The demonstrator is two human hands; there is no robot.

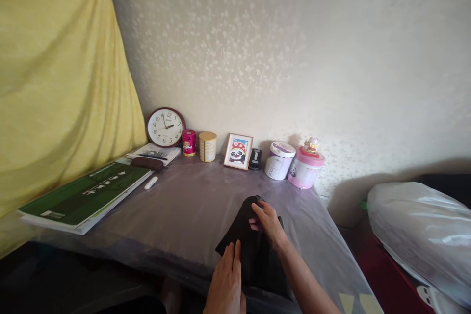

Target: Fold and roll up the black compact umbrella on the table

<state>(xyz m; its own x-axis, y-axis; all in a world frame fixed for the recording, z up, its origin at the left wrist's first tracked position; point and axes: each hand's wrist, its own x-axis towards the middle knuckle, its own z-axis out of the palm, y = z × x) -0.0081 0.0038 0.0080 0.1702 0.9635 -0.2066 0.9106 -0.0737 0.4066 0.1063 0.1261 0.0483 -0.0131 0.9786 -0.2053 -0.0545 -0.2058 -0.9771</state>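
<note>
Black cloth item (250,261) lies near the front edge of the covered table (187,211), right of centre, in folds. My left hand (225,279) is laid along its left side, fingers straight and close together, not gripping. My right hand (268,223) is over its upper part, fingers partly curled; whether they pinch the fabric I cannot tell from this angle. Hands apart, cloth between them. Beyond, along the wall: clock (166,127), picture frame (238,151), tubs. Green book (86,196) at left.
</note>
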